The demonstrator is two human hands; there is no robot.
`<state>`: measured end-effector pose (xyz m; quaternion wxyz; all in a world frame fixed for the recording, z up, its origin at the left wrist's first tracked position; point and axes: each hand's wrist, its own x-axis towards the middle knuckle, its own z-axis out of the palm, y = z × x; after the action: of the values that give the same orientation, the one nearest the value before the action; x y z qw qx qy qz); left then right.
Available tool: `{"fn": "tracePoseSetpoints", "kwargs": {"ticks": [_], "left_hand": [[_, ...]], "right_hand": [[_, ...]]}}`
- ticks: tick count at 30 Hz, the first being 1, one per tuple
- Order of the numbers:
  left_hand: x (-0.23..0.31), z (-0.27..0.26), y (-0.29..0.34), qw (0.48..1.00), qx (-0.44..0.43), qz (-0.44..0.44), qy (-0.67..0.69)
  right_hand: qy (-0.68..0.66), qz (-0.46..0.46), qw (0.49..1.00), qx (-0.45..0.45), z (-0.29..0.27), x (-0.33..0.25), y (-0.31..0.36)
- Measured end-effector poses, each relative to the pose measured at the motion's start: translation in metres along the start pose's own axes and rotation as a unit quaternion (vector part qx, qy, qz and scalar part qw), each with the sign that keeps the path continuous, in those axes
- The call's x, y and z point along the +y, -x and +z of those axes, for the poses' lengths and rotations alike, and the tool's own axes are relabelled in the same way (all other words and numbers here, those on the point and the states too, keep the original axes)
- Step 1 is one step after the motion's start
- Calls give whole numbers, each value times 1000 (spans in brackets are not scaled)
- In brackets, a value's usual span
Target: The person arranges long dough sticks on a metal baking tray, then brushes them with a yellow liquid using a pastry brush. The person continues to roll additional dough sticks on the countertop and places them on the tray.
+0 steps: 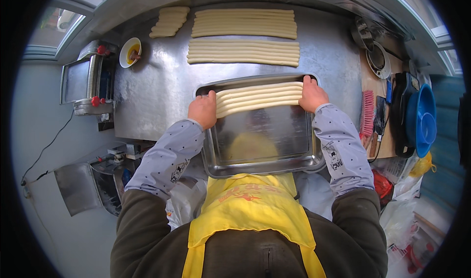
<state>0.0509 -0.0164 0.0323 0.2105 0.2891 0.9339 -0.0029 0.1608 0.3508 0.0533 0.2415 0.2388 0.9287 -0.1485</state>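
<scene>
Several pale dough ropes (pixel 260 98), lying side by side, stretch between my two hands at the far end of a rectangular metal tray (pixel 208 153). My left hand (pixel 202 110) is closed on their left ends, next to the tray's left wall. At the right ends my right hand (pixel 312 94) grips the same dough ropes, close to the tray's far right corner. Whether the ropes rest on the tray bottom or hang just above it I cannot tell. The near part of the tray holds only a shiny yellowish reflection.
Beyond the tray, two wide rows of dough ropes (pixel 244 52) and a shorter bunch (pixel 170 21) lie on the metal table (pixel 142 94). A bowl (pixel 130 52) with yellow liquid stands left, beside a roller machine (pixel 86 79). Rightward are a pink brush (pixel 367 112) and blue basins (pixel 421 121).
</scene>
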Motion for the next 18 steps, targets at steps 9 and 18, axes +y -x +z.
{"fn": "tracePoseSetpoints", "kwargs": {"ticks": [9,18], "left_hand": [[-1,9,10,979,40,-41,197],[12,2,24,932,30,-118,343]], "right_hand": [[48,-18,996,-74,0,8,-2],[50,-59,996,-54,7,16,0]]}}
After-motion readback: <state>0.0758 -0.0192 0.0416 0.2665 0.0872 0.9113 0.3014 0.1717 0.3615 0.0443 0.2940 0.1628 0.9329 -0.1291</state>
